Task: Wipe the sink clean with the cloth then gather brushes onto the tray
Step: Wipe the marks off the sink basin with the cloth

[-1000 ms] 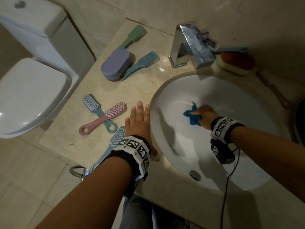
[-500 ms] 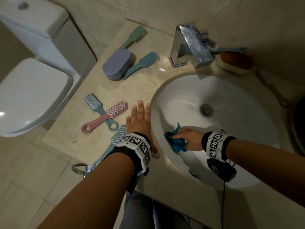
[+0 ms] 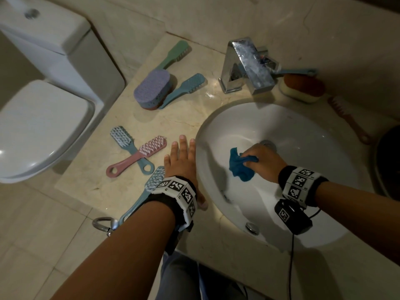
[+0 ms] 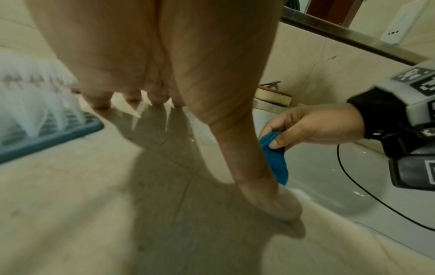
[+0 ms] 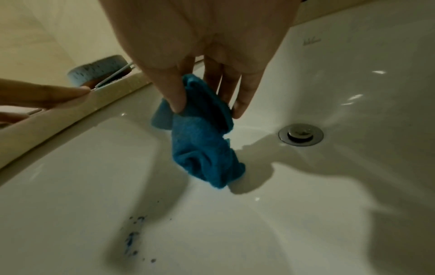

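Sink [image 3: 324,137]: cloth [image 3: 239,165] back near drain [image 5: 300,134].

The sink [image 5: 329,186] is glossy white ceramic, smooth, with a shiny metal drain [image 5: 300,134]. The blue cloth [image 5: 202,148] looks soft and matt, like terry. The countertop [image 3: 104,182] is polished beige stone. The faucet [image 3: 246,66] is chrome metal.

Head view, lower left: light blue brush [image 3: 151,185] partly hidden under left hand [image 3: 180,163] and wristband | upper right: teal brush [image 3: 298,71] head hidden behind faucet [image 3: 249,66] | right edge: dark round object [image 3: 389,161] cut off, unidentifiable
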The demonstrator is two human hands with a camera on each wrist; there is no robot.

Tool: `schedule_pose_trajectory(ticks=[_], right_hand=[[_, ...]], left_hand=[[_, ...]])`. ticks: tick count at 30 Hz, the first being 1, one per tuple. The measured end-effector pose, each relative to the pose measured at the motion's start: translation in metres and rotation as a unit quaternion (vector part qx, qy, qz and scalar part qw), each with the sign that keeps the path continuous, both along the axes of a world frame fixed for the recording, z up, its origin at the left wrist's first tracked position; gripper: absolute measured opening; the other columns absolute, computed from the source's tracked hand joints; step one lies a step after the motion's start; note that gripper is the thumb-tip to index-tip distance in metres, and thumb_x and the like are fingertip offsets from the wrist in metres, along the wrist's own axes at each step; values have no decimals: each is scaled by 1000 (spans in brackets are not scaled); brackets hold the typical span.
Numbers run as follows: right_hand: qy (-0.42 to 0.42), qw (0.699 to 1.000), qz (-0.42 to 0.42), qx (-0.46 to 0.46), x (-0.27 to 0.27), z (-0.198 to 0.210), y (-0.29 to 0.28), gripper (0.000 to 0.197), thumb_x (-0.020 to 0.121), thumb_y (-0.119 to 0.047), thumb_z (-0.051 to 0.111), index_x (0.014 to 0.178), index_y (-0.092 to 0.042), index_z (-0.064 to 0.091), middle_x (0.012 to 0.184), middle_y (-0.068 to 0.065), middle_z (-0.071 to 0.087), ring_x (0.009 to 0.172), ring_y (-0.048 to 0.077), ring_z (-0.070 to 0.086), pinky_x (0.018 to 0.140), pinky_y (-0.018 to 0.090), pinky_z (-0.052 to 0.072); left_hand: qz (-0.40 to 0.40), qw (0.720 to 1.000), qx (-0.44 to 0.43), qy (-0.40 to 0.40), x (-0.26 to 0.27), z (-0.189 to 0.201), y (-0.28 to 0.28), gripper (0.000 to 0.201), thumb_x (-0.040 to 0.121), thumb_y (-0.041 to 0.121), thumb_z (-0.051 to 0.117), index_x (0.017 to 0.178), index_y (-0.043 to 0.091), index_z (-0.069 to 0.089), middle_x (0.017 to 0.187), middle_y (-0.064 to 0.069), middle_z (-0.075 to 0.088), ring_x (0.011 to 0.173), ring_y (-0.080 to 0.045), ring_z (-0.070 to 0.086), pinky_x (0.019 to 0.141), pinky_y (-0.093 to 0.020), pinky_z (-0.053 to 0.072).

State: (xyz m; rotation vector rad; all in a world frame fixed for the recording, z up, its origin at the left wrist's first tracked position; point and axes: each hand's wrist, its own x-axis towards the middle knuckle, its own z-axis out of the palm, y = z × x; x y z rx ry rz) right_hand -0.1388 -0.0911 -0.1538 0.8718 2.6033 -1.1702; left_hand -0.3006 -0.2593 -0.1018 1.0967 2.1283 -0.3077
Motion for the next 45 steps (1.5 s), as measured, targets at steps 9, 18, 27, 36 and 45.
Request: schedule_pose_trajectory(ticks=[9, 18, 27, 36, 45], right_hand=[[-158, 984, 65, -51, 0, -31, -47, 41, 93, -6, 47, 134, -13, 50, 138, 10, 42, 128, 22, 40, 95, 7, 22], [-230, 957, 170, -56, 3, -32, -53, 57, 84, -1, 58, 139, -12, 43, 140, 6, 35, 129, 21, 38, 91, 4, 20], [-135, 981, 135, -31, -22, -26, -58, 20, 77, -6, 69, 69, -16, 55, 68, -12, 41, 68, 11, 44, 55, 12, 29], [-47, 992, 59, -103, -26, -24, -63, 19, 78, -10, 67, 96, -16, 62, 82, -2, 61, 76, 11, 55, 69, 22, 43], [-27, 960, -131, -246, -20, -11, -32, 24, 92, -7, 49, 109, -22, 40, 106, 12, 52, 99, 30, 58, 76, 44, 58]], left_hand=[[-2, 1000, -3, 14, 1, -3, 1, 159, 45, 49, 89, 143, 14, -32, 150, -11, -36, 143, -32, -24, 117, -47, -1], [-3, 1000, -11, 13, 1, -3, 1, 160, 45, 49, 90, 142, 15, -33, 149, -11, -38, 142, -31, -25, 117, -47, -1], [-4, 1000, -12, 20, 1, -4, 2, 159, 46, 48, 90, 142, 14, -33, 149, -12, -37, 143, -32, -23, 117, -46, -2], [-2, 1000, -17, 11, 0, 0, 3, 158, 47, 47, 89, 142, 14, -33, 149, -11, -38, 142, -32, -24, 117, -46, -2], [2, 1000, -3, 0, 0, -1, 1, 160, 45, 46, 90, 142, 15, -32, 149, -10, -39, 142, -31, -26, 117, -47, -3]])
